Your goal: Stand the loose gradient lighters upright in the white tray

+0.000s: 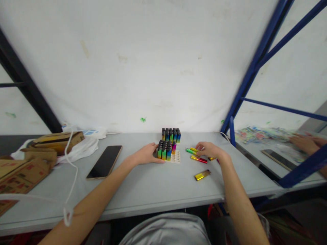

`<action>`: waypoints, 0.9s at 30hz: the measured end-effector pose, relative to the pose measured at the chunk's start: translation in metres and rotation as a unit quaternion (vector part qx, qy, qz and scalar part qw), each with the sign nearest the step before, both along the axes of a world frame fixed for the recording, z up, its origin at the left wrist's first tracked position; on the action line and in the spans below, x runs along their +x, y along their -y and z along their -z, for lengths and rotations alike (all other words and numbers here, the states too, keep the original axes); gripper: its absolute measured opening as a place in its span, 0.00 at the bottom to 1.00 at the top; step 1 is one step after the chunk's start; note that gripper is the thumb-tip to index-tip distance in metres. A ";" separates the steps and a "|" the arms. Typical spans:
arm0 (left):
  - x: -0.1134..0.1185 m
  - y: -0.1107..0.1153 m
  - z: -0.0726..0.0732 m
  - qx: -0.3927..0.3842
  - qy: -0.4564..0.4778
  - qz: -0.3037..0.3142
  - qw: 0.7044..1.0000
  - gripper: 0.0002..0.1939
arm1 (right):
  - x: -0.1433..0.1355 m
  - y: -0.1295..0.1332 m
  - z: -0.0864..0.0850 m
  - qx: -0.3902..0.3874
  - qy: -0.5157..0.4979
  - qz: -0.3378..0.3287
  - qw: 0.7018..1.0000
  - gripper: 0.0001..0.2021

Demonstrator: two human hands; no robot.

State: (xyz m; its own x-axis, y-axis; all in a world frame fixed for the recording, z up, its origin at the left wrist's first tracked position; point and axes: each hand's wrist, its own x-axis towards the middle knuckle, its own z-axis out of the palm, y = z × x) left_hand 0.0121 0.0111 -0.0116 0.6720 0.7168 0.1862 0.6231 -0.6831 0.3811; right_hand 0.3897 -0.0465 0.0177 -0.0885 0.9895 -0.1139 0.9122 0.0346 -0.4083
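Note:
My left hand (147, 154) curves around the left side of a pale tray (176, 157) with holes, its thumb along the front. Black-topped lighters (165, 150) in rainbow colours stand upright in the tray's left part, and empty holes show at its right. To the right, my right hand (209, 150) is closed at the end of a yellow lighter (194, 149); its fingertips are partly hidden. Just beside it lie a green lighter (191, 151) and a red-and-yellow lighter (199, 159). Another lighter shows partly under the palm. Nearer the front edge lies a gold lighter (202, 175).
Behind the tray stands a second block of upright lighters (171, 135). A phone (104, 162) lies left, near cardboard boxes (28, 166) and a white cable (71, 170). Beyond the blue frame (245, 78) at right, another person's hands (306, 142) are over a neighbouring table.

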 end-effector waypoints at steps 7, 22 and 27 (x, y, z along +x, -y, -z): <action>0.000 0.000 -0.001 0.001 -0.012 0.003 1.000 0.38 | -0.003 -0.001 -0.001 0.026 -0.012 -0.015 0.999 0.13; 0.002 0.003 -0.004 -0.007 -0.024 0.004 1.000 0.39 | -0.032 0.010 -0.026 0.225 -0.553 0.025 0.802 0.23; 0.001 0.004 -0.005 -0.010 -0.028 -0.002 1.000 0.39 | -0.058 0.023 -0.041 0.166 -0.619 0.015 0.768 0.20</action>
